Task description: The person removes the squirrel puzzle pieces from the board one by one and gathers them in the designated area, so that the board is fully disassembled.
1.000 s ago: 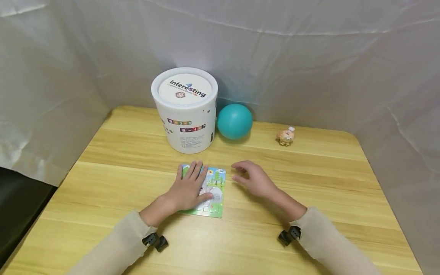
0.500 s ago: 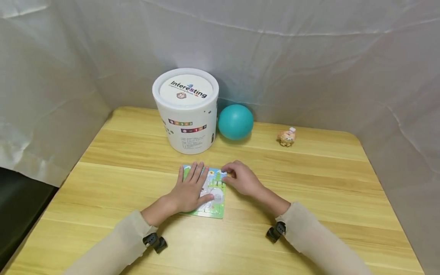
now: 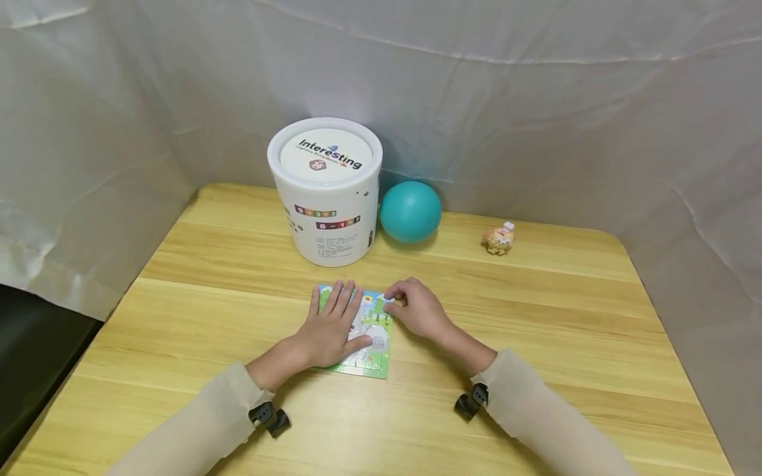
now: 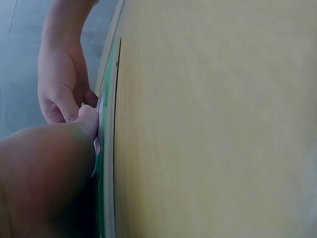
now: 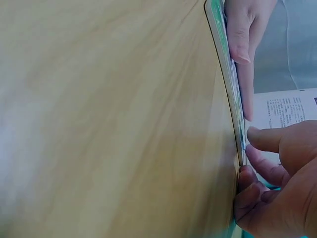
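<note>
A flat picture puzzle board (image 3: 375, 357) with a green border lies on the wooden table (image 3: 536, 317) in the head view. My left hand (image 3: 331, 324) presses flat on its left half, fingers straight and spread. My right hand (image 3: 411, 309) sits at the board's far right corner with its fingers curled. In the right wrist view the right hand (image 5: 277, 193) pinches that corner of the thin board edge (image 5: 225, 64), one finger on top and others against the edge. In the left wrist view the left thumb (image 4: 86, 119) lies on the board (image 4: 105, 163).
A white lidded tub (image 3: 326, 192) stands behind the puzzle, a teal ball (image 3: 410, 211) beside it on the right. A small orange figurine (image 3: 499, 238) sits at the back right. White cloth walls surround the table on three sides.
My right hand has moved left from beside the puzzle to its far right corner and curled its fingers there. The left hand has stayed flat on the board.
</note>
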Demonstrator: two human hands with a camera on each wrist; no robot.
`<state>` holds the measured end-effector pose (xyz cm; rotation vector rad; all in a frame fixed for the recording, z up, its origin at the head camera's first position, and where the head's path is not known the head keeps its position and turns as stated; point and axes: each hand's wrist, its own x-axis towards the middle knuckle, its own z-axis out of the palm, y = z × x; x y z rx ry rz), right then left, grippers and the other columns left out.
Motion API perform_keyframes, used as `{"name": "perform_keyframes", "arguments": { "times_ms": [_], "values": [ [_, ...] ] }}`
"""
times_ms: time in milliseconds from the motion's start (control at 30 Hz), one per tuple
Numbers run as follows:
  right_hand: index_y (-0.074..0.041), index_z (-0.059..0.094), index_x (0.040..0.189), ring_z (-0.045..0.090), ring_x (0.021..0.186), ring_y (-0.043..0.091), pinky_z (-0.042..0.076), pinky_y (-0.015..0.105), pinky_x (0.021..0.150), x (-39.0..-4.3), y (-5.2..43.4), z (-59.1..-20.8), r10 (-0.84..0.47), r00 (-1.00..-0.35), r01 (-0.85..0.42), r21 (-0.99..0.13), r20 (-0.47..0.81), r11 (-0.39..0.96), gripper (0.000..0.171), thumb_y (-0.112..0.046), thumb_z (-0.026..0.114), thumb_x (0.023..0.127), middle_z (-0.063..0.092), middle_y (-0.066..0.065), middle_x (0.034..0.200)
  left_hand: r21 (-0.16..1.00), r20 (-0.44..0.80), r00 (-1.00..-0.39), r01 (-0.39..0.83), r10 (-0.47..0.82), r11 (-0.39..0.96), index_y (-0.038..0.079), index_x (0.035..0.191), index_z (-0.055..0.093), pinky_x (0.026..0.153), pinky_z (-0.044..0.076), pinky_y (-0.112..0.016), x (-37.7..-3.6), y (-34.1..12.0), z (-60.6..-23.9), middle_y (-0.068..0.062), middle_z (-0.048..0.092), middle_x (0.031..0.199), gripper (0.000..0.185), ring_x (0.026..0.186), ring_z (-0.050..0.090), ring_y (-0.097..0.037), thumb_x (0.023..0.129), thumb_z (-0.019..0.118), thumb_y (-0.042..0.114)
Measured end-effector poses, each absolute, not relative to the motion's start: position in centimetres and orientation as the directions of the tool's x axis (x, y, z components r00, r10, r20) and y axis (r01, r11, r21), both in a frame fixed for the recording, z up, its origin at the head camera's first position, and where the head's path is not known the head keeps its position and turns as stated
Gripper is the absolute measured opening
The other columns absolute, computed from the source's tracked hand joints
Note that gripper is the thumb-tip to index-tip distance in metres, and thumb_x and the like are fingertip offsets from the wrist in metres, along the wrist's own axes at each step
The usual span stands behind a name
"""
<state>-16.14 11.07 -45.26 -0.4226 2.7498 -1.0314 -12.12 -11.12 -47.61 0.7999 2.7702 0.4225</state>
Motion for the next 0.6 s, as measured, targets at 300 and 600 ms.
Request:
{"name": "perform_keyframes", "arguments": {
  "times_ms": [300, 600],
  "values": [
    [-0.008, 0.073, 0.097, 0.056, 0.085, 0.017, 0.05, 0.035, 0.078, -16.43, 10.35, -45.58, -0.255, -0.964, -0.144, -0.658, -0.076, 0.739, 0.005, -0.013, 0.073, 0.095, 0.061, 0.003, 0.093, 0.33, -0.153, -0.826, 0.474, 0.542, 0.816, 0.003, 0.163, 0.0, 0.116, -0.014, -0.066, -12.08, -11.05, -47.46, -0.02, -0.009, 0.168, 0.094, 0.154, -0.012, -0.039, 0.103, 0.037, 0.065],
    [-0.007, 0.072, 0.093, 0.057, 0.077, 0.016, 0.05, 0.031, 0.07, -16.62, 10.09, -45.04, -0.223, -0.968, -0.071, -0.731, -0.113, 0.679, 0.006, -0.012, 0.072, 0.096, 0.063, 0.003, 0.084, 0.32, -0.156, -0.828, 0.474, 0.538, 0.821, 0.003, 0.163, -0.001, 0.115, -0.015, -0.066, -12.18, -11.09, -47.57, -0.019, -0.01, 0.168, 0.094, 0.154, -0.013, -0.038, 0.103, 0.036, 0.066]
  ]
}}
